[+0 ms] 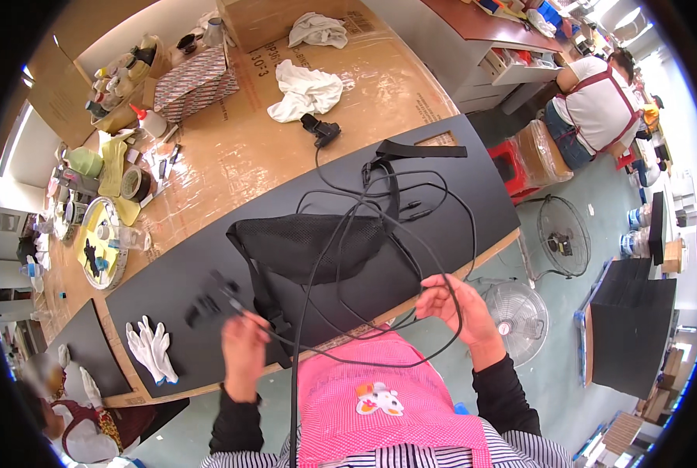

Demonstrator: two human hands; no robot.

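My left hand (244, 343) is closed on a thin black cable. Small black parts (204, 304), smeared by motion, hang in the air beyond its fingertips. My right hand (457, 308) is raised at the table's near edge, its fingers curled around part of the black cable (434, 357), which loops between both hands. More coils spread over a black mesh waist pouch (309, 246) lying on the dark board (184, 253). A black strap (422, 150) extends behind the pouch. Farther back, a small black device (322, 131) is joined to a cable.
White gloves (152, 349) lie at the board's left. White cloths (305, 90) rest on the cardboard-covered table (243, 144). A round tray (100, 242), tape and bottles crowd the left side. Floor fans (517, 321) stand at right. A seated person (598, 105) works behind; another person (87, 417) is lower left.
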